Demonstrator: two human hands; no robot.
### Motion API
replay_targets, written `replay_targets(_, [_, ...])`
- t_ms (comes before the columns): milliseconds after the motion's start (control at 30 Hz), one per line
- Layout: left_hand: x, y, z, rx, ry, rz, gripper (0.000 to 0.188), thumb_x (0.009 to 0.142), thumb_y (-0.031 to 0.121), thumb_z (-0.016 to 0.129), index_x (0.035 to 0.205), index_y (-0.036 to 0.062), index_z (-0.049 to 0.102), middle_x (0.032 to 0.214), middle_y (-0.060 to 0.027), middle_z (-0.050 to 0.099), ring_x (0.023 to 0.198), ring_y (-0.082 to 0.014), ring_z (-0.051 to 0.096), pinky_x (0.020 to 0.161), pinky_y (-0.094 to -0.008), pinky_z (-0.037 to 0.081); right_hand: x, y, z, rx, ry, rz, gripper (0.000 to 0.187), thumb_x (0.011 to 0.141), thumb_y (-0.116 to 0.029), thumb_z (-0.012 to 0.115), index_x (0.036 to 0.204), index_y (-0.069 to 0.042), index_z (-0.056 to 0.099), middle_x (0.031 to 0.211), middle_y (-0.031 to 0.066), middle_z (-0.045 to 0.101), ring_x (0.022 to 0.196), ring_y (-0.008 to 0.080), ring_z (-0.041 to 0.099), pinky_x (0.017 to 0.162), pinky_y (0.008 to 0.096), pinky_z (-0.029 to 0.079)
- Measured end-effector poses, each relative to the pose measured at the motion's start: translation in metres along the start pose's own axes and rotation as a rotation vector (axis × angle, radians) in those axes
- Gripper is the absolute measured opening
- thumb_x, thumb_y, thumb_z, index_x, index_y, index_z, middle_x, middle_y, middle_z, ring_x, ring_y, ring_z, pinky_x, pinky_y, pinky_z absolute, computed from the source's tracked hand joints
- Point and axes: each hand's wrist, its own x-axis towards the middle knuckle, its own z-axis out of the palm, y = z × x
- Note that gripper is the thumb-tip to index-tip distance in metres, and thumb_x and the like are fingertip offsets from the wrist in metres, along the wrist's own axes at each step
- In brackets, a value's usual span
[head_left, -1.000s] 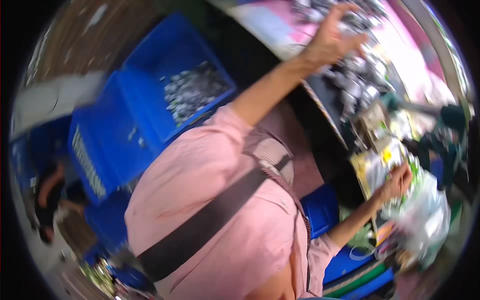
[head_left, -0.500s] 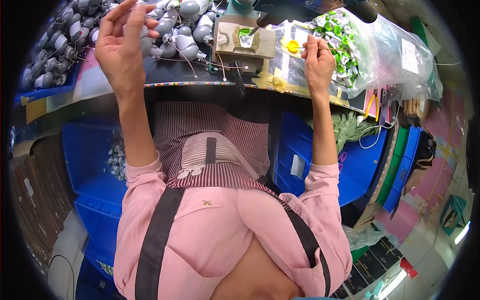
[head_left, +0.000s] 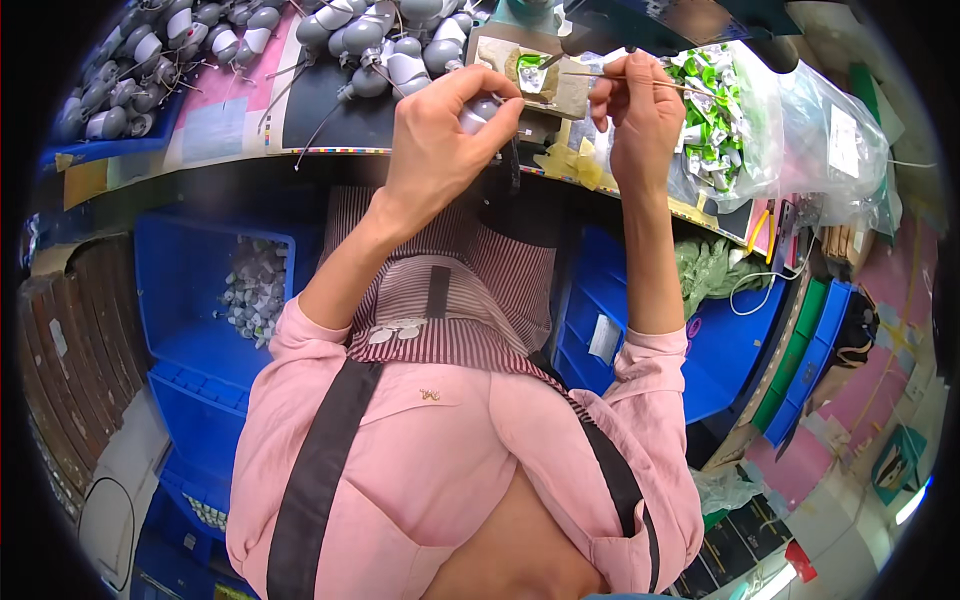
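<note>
My left hand [head_left: 440, 145] curls round a grey-and-white rounded part [head_left: 478, 116], pinched between thumb and fingers and partly hidden by them. To its right, my right hand [head_left: 645, 125] grips a thin brown stick [head_left: 690, 88] that lies nearly level; its left end points toward a beige block [head_left: 572, 97]. Set in the block is a small green-and-white piece [head_left: 530, 70]. Beyond my left hand lie several grey-and-white bulb-shaped parts [head_left: 370, 38] with wires. Beside my right hand is a heap of green-and-white pieces [head_left: 712, 130].
A blue tray [head_left: 105, 150] of similar grey parts stands at the far left. Dark machine parts [head_left: 650, 20] overhang the block. Clear plastic bags [head_left: 825, 130] and yellow-handled pliers [head_left: 762, 230] are at the right. Below the bench are blue bins [head_left: 190, 300].
My left hand has come down and right with the grey-and-white part, close to the block. My right hand has lifted the stick from the yellow dish, which is now hidden.
</note>
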Motion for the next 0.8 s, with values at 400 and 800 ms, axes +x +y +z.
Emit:
replay_targets(400, [-0.008,-0.013,0.005,0.493,-0.156,0.469,0.012,0.083,0.011,0.072,0.094,0.0088,0.066,0.120,0.0006,0.071,0.085,-0.0225,0.068,0.068,-0.0331,0.058,-0.006,0.013,0.031,-0.464,-0.021,-0.187,0.036,0.108,-0.026,0.052,0.084,-0.002,0.064,0.065,0.0011,0.063,0.053,0.0052,0.056,0.050,0.0220,0.043])
replay_targets(800, [0.001,-0.001,-0.001,0.237,-0.125,0.308,0.013,0.088,0.014,0.070,0.096,0.0039,0.067,0.101,-0.0078,0.072,0.081,-0.0239,0.070,0.066,-0.0338,0.057,-0.006,-0.006,0.026,-0.266,-0.056,-0.051,0.046,0.111,-0.029,0.045,0.083,0.001,0.065,0.070,0.0072,0.065,0.053,0.0081,0.057,0.047,0.0218,0.040])
